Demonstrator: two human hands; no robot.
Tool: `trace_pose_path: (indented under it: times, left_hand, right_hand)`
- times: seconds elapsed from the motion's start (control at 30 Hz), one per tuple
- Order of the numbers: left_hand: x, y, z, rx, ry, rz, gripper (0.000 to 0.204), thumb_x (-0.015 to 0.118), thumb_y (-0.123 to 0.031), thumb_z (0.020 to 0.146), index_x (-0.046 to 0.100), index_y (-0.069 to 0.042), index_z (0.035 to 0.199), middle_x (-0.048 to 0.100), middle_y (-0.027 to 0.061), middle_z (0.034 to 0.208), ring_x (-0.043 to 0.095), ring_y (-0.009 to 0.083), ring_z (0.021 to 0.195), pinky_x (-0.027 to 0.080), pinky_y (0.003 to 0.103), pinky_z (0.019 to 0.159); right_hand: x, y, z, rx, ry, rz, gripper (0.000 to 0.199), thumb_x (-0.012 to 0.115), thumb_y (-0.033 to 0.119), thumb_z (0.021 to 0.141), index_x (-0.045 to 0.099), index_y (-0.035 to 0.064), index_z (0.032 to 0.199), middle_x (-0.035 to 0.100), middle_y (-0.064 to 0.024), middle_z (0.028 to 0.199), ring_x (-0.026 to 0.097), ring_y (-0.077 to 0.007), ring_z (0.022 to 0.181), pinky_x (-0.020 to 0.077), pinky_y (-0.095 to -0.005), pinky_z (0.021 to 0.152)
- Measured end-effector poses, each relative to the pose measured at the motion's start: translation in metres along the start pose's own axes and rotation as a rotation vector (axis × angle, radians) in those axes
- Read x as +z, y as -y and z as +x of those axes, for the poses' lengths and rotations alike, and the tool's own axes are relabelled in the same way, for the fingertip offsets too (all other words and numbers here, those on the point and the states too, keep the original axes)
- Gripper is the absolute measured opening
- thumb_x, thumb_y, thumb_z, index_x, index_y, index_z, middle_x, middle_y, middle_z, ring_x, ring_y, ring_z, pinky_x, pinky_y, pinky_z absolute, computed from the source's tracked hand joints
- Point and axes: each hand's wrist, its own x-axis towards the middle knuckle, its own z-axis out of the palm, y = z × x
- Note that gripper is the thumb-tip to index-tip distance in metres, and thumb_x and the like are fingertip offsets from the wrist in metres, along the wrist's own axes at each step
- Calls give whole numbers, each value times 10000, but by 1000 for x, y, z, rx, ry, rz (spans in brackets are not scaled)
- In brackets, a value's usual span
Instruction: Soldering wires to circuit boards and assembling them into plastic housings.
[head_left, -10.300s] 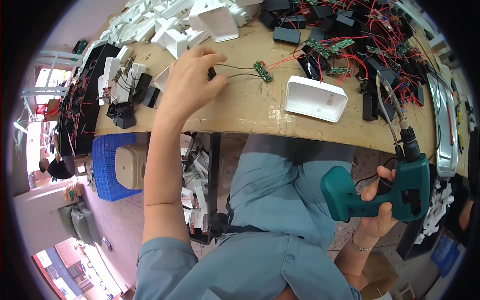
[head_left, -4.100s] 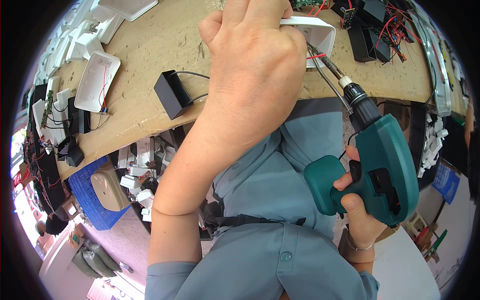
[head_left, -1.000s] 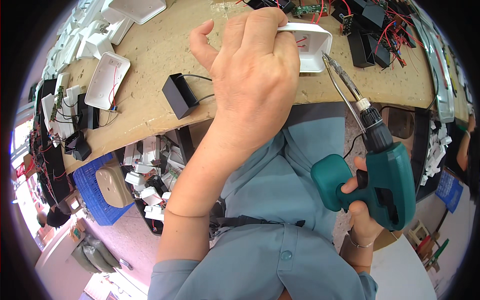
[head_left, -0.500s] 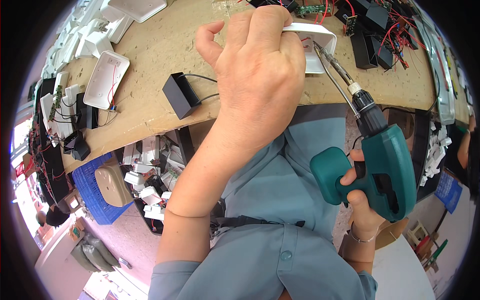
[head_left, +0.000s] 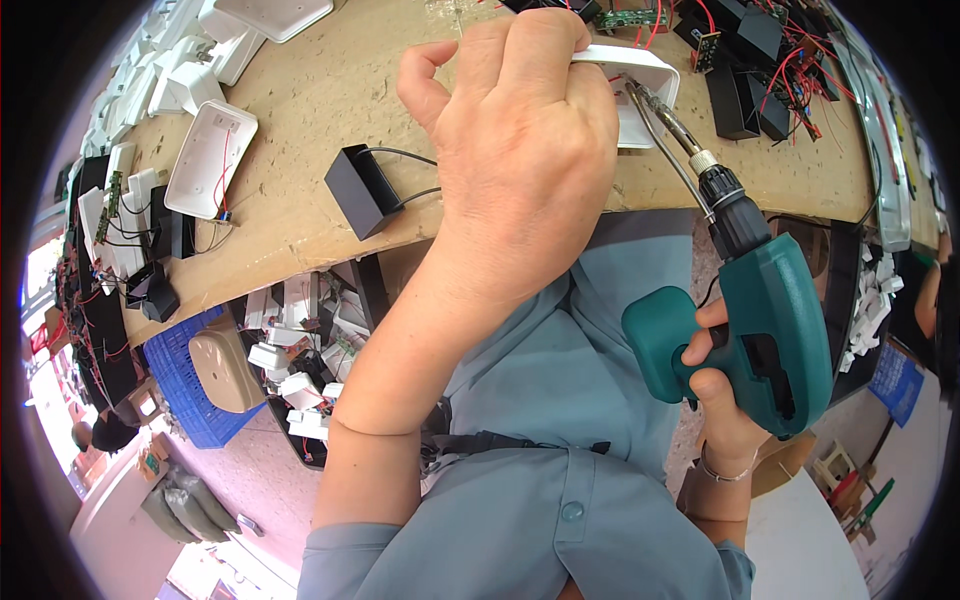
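Nearest the body, short of the table's (head_left: 300, 130) near edge, the right hand (head_left: 728, 415) is closed around the handle of a green soldering gun (head_left: 775, 300), index finger at the trigger. The gun points ahead and left; its metal tubes cross the near edge and end over the interior of a white case (head_left: 655, 72).

The case sits beyond the near edge, right of middle, open side showing. It lies ahead and slightly left of the right hand. The left hand (head_left: 530, 150) is nearer, back upward, fingers bent over the case's left part. That part and the fingertips are hidden, so the full long axis and what the fingers grip cannot be told; the visible far rim runs roughly left to right.

Left of the left hand, near the edge, stands a black box (head_left: 365, 190) with dark leads passing behind the wrist. Farther left lies a white tray (head_left: 210, 160) with a red wire.

Beyond the case, toward the far right corner, a green circuit board (head_left: 630, 19) and black housings (head_left: 735, 105) with red wires crowd close.
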Motion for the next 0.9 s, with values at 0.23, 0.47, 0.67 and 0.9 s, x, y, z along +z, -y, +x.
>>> trace_pose_path:
  times: [0.23, 0.47, 0.67, 0.9]
  left_hand:
    - [3, 3, 1, 5, 2, -5, 46, 539, -25, 585, 509, -8, 616, 505, 65, 885, 467, 227, 827, 319, 390, 729]
    - [2, 0, 2, 16, 3, -6, 49, 538, -24, 583, 508, -4, 615, 503, 69, 884, 465, 229, 824, 324, 383, 721]
    - [0, 1, 4, 23, 3, -2, 51, 537, -24, 581, 507, -1, 614, 502, 73, 883, 462, 230, 820, 328, 378, 714]
    - [-1, 1, 5, 17, -14, -68, 72, 532, -27, 570, 505, 21, 617, 498, 96, 882, 451, 246, 815, 342, 359, 678]
  right_hand:
    - [-6, -2, -1, 2, 48, -8, 437, 725, 186, 700, 517, -16, 1028, 557, -67, 885, 527, -110, 695, 440, -229, 618]
    - [-6, -1, -4, -10, 28, -4, 376, 729, 128, 697, 552, 17, 1009, 573, -39, 886, 541, -107, 732, 459, -239, 660]
    - [-5, 2, -3, -28, 47, -82, 361, 730, 137, 695, 564, 15, 991, 584, -56, 897, 548, -126, 753, 460, -268, 691]
    - [0, 3, -3, -35, 30, -73, 312, 724, 140, 702, 577, 27, 954, 581, -53, 900, 550, -131, 751, 447, -253, 673]
